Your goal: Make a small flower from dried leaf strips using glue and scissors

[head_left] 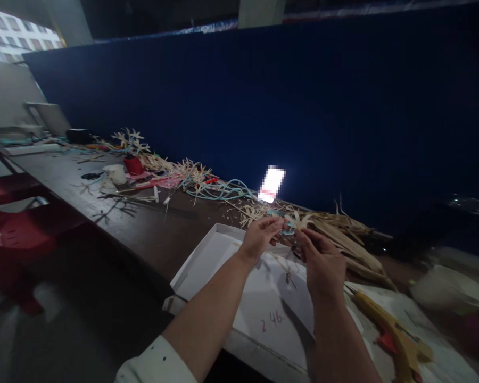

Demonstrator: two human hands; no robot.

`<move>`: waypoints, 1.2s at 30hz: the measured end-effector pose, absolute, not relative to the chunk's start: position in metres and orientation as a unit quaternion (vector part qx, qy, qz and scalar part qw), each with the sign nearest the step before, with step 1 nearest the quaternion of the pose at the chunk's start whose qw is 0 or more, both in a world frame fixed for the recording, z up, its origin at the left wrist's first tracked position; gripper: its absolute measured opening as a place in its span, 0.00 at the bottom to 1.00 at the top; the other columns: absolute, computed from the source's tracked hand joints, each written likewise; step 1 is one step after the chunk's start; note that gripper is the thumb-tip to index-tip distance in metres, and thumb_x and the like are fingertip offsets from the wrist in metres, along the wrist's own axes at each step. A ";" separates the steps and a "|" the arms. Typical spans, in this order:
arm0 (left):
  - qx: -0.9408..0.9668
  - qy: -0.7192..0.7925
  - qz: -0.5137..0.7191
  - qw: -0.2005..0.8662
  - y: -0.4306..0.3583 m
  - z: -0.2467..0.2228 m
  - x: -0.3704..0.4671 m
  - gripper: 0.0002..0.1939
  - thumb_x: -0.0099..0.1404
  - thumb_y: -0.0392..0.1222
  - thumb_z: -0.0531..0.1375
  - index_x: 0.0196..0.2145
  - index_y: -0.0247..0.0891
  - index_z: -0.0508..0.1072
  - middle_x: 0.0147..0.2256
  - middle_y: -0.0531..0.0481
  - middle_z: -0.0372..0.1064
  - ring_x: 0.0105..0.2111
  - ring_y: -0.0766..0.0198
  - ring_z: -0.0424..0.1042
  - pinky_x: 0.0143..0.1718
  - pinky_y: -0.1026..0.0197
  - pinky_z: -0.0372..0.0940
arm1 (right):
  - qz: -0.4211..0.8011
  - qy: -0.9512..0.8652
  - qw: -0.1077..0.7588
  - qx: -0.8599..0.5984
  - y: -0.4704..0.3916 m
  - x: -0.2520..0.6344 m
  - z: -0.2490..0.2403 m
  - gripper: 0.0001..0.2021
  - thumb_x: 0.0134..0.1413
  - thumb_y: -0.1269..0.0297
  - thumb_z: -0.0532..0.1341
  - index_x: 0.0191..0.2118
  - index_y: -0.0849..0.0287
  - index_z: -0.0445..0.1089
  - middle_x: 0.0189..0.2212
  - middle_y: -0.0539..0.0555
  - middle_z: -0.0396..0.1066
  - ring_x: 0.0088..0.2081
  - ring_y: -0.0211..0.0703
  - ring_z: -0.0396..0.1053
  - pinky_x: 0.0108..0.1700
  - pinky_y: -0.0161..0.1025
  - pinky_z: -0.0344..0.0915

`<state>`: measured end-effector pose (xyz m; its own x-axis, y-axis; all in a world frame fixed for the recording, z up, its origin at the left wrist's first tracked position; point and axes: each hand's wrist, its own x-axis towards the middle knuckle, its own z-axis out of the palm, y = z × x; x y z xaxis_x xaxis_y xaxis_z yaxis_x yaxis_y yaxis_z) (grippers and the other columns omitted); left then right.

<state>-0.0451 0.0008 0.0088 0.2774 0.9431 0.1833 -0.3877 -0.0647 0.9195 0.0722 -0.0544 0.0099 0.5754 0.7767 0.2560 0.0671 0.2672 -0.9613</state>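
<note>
Over a shallow white box lid [207,260], my two hands work close together. My right hand [323,258] pinches a pale flower [297,219] with narrow petals, which look like dried husk, near its base. Between the hands a thin light blue strip [288,230] curls beside the flower. My left hand [261,238] is closed in a pinch on this strip, with its fingertips almost touching the flower. Below the hands a small thin twig-like piece [289,276] shows against the lid. The exact grip of the fingertips is too small to make out.
A yellow glue gun [399,332] lies to the right. Dried husks [347,244] lie behind my right hand. A lit phone [272,184] leans against the blue partition [343,106]. Blue tubing [231,189], a red spool [133,165] and finished-looking flowers [131,141] lie left. Red stools [19,229] stand beside the table.
</note>
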 end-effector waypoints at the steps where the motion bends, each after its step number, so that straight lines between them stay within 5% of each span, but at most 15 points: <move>1: 0.480 0.276 0.529 0.643 0.002 0.010 -0.046 0.15 0.53 0.47 0.62 0.35 0.33 0.76 0.31 0.48 0.72 0.23 0.73 0.62 0.20 0.70 0.55 | 0.266 -0.391 0.693 -0.543 -0.054 0.071 0.011 0.17 0.39 0.55 0.69 0.36 0.59 0.76 0.20 0.49 0.69 0.20 0.35 0.61 0.21 0.33 0.55; 8: 0.463 0.295 0.519 0.655 0.004 0.011 -0.046 0.15 0.45 0.47 0.67 0.26 0.32 0.74 0.19 0.56 0.63 0.19 0.75 0.56 0.20 0.68 0.49 | 0.285 -0.448 0.650 -0.544 -0.054 0.071 0.008 0.18 0.40 0.55 0.68 0.38 0.58 0.75 0.24 0.51 0.73 0.23 0.37 0.64 0.23 0.34 0.58; 36: 0.453 0.264 0.511 0.682 0.000 0.013 -0.046 0.14 0.44 0.46 0.67 0.22 0.32 0.70 0.19 0.55 0.62 0.20 0.74 0.56 0.23 0.67 0.48 | 0.334 -0.363 0.675 -0.548 -0.048 0.068 0.002 0.19 0.30 0.56 0.72 0.31 0.62 0.76 0.18 0.49 0.69 0.18 0.33 0.62 0.20 0.31 0.55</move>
